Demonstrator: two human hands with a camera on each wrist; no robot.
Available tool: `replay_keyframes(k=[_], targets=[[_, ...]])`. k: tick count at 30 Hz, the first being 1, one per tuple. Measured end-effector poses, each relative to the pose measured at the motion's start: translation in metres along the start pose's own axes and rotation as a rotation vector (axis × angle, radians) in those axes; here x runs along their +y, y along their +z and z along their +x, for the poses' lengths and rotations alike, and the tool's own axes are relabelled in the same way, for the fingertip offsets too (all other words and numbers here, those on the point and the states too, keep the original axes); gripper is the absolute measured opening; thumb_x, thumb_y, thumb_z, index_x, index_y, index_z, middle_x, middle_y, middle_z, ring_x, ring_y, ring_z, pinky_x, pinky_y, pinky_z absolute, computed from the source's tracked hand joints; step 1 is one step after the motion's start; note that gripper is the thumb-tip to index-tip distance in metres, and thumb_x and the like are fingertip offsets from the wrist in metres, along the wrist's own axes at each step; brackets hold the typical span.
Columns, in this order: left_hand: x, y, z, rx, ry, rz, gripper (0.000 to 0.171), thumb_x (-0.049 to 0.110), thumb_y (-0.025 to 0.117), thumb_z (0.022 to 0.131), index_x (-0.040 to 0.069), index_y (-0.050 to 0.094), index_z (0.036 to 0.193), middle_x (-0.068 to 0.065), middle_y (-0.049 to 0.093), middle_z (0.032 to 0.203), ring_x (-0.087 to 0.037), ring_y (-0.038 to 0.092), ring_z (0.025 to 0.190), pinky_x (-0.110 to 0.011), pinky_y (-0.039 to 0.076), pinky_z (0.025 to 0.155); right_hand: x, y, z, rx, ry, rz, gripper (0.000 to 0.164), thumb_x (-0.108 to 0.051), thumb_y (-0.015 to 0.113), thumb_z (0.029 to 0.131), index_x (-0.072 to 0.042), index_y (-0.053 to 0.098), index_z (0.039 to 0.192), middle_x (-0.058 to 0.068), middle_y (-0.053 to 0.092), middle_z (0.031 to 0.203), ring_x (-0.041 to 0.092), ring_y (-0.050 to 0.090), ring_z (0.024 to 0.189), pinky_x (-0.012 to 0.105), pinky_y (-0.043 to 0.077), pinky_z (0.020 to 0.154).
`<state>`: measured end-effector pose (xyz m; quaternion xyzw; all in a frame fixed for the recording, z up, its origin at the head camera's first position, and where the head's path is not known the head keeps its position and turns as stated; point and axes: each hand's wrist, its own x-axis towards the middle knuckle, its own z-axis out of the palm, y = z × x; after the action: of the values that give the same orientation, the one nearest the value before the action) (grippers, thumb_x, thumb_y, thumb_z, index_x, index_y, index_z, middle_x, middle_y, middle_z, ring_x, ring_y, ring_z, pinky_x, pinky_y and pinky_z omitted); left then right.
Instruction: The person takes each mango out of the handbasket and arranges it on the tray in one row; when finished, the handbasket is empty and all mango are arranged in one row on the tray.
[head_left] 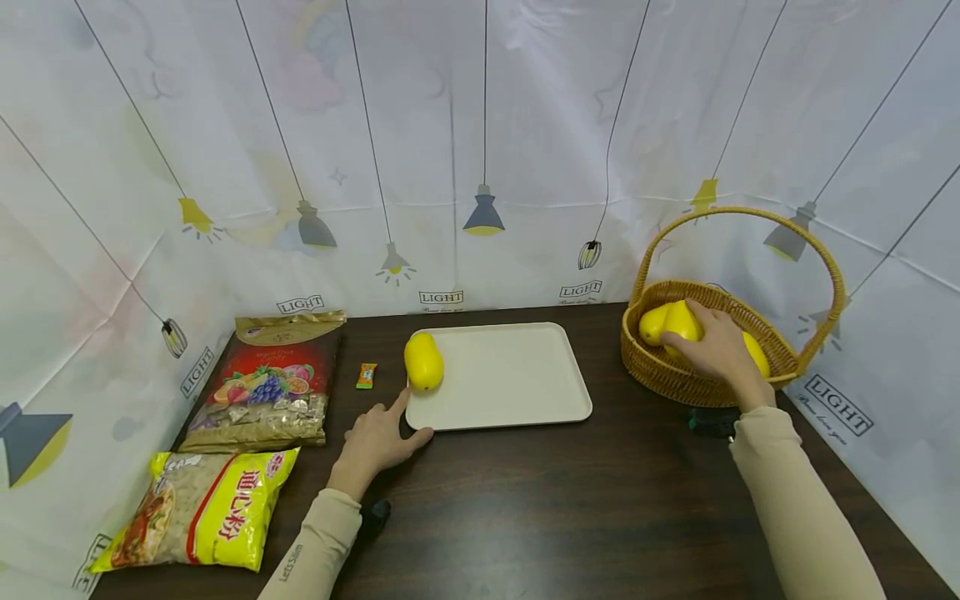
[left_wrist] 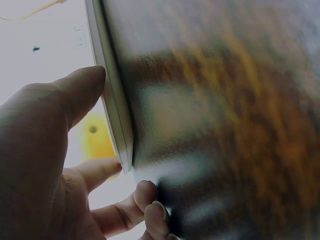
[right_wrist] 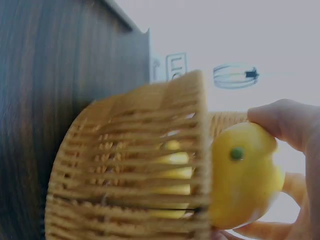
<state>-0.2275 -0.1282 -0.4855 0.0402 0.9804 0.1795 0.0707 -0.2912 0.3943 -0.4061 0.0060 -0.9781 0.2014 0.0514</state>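
My left hand (head_left: 377, 440) is at the near left corner of a white rectangular tray (head_left: 513, 375), its thumb and forefinger extended and touching the rim. A yellow, rounded oblong fruit (head_left: 424, 362) lies on the tray's left end. Over at the right, my right hand (head_left: 717, 346) reaches into a woven basket (head_left: 660, 377) and grips a yellow pear-shaped fruit (head_left: 682, 320). In the right wrist view this fruit (right_wrist: 245, 175) shows a green spot on its end, between thumb and fingers near the rim. More yellow fruit (head_left: 756, 354) lies in the basket, partly hidden by the hand.
The basket's tall arched handle (head_left: 738, 210) rises above my right hand. A red and gold candy bag (head_left: 266, 383) and a yellow pasta bag (head_left: 202, 508) lie at the left. Between candy bag and tray is a small orange-green wrapped candy (head_left: 366, 376). A printed curtain (head_left: 525, 275) backs the dark table.
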Motion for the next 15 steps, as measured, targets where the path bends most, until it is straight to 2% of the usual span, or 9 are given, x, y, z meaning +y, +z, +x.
replay_keyframes(k=[5,15], targets=[[-0.001,-0.001,0.001,0.002,0.002,-0.003,0.087,0.066,0.061,0.089,0.027,0.029,0.16,-0.025,0.059,0.13,-0.047,0.062,0.108,-0.072,0.048,0.085,-0.021,-0.003,-0.005,0.06,-0.007,0.05,0.088,-0.057,0.052,0.097,-0.007,0.018,0.161,0.041,0.028,0.15,0.059,0.032,0.131,0.069,0.037,0.092],[-0.002,0.002,0.001,0.002,0.004,-0.001,0.088,0.067,0.061,0.088,0.026,0.03,0.16,-0.025,0.059,0.131,-0.047,0.062,0.109,-0.071,0.048,0.085,-0.046,0.006,-0.014,0.088,-0.046,0.101,0.086,-0.056,0.056,0.096,-0.012,0.023,0.161,0.035,0.03,0.151,0.054,0.036,0.13,0.066,0.041,0.092]])
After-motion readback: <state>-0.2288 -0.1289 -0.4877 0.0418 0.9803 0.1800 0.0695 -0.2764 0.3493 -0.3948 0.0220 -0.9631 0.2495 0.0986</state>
